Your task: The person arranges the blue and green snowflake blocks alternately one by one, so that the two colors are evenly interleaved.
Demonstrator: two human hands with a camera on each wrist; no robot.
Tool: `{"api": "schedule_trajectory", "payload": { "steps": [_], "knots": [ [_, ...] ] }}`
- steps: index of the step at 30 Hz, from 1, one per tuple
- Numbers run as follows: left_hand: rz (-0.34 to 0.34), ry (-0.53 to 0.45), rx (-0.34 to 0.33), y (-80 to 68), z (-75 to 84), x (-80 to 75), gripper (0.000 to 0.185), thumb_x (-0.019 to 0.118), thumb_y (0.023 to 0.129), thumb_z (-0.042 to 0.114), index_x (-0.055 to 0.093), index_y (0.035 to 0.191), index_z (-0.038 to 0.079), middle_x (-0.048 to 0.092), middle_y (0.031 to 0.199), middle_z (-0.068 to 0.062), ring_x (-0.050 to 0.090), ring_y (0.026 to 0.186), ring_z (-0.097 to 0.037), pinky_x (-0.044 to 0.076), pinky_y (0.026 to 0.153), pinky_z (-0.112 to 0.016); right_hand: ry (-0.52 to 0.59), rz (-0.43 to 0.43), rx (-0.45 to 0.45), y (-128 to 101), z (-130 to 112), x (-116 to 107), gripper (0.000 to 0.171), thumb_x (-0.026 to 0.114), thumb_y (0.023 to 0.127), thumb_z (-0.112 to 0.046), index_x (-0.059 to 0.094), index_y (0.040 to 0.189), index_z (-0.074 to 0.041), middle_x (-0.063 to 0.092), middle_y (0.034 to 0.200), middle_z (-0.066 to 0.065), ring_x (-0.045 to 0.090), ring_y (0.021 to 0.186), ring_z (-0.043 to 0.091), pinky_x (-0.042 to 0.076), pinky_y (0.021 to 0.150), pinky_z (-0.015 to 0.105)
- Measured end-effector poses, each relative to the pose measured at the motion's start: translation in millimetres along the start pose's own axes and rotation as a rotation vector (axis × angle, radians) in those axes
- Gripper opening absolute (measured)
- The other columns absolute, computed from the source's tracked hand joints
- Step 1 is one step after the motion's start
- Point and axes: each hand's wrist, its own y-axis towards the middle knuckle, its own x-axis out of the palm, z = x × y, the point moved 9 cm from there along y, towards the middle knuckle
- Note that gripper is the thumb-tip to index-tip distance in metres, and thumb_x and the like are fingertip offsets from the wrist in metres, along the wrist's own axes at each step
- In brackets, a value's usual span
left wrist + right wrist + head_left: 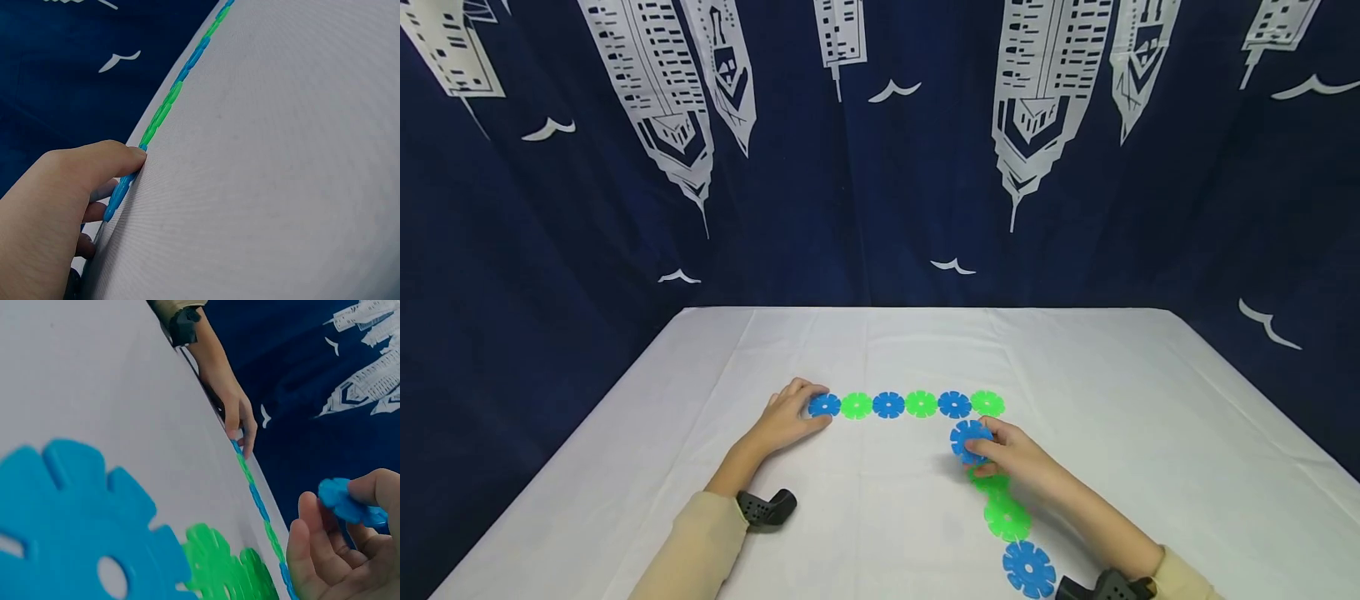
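Observation:
A row of flat notched discs, alternating blue and green [905, 405], lies across the white table [1150, 400]. My left hand [790, 414] rests at the row's left end, thumb and fingers touching the end blue disc [824, 406] [125, 187]. My right hand [1013, 458] pinches a blue disc [970, 440] [350, 503], tilted, just below the row's right end green disc [987, 403]. Under that hand a column runs toward me: a green disc [989, 482] partly hidden, a green disc [1007, 518], then a blue disc [1028, 570] [81, 531].
A dark blue curtain [880, 150] printed with white towers and birds hangs right behind the table's far edge. Black wrist camera mounts [765, 508] sit on both forearms. Bare white cloth spreads to the left, right and far side of the discs.

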Motion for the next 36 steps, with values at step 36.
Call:
{"api": "schedule_trajectory", "payload": {
  "steps": [36],
  "knots": [
    [0.001, -0.001, -0.001, 1.4, 1.5, -1.6, 0.048, 0.064, 0.079, 0.036, 0.056, 0.121, 0.013, 0.050, 0.115, -0.005, 0.047, 0.107, -0.021, 0.027, 0.077, -0.029, 0.071, 0.458, 0.028, -0.3, 36.8, -118.4, 0.057, 0.047, 0.093, -0.012, 0.019, 0.138, 0.011, 0.055, 0.077, -0.016, 0.057, 0.070, -0.004, 0.049, 0.068, 0.014]
  ]
}}
